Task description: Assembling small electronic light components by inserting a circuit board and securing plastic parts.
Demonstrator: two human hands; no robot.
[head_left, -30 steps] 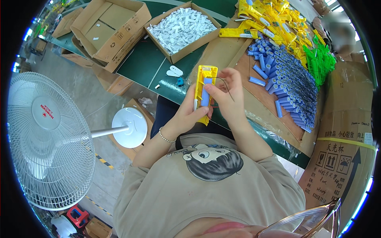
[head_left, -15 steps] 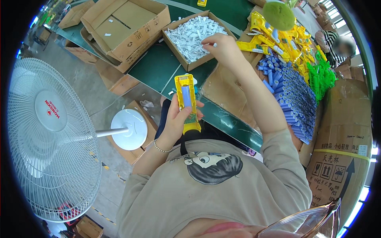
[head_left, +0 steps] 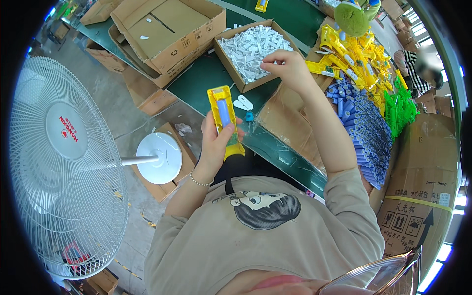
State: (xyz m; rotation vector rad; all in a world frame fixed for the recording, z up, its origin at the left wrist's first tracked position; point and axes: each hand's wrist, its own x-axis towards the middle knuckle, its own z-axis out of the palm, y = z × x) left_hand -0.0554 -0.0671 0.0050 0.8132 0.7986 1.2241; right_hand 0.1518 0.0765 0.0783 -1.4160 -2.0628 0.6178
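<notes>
A green table (head_left: 196, 78) carries a heap of blue batteries (head_left: 364, 135) and, to its left, an open carton (head_left: 231, 73). The right hand (head_left: 291, 71) is above the carton's right side, fingertips drawn together; I cannot tell whether they pinch anything. The left hand (head_left: 215, 141) grips a yellow case (head_left: 215, 105) by the table's edge, a blue battery (head_left: 223, 113) inside it. White pieces (head_left: 253, 46) fill the carton.

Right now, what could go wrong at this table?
The left hand alone holds the yellow casing, so the blue cylinder lying in its open side might slip out if it tips. The right hand, over the cardboard box, could knock out white pieces. The right forearm, close to the heaped blue cylinders in this view, might roll some.
</notes>
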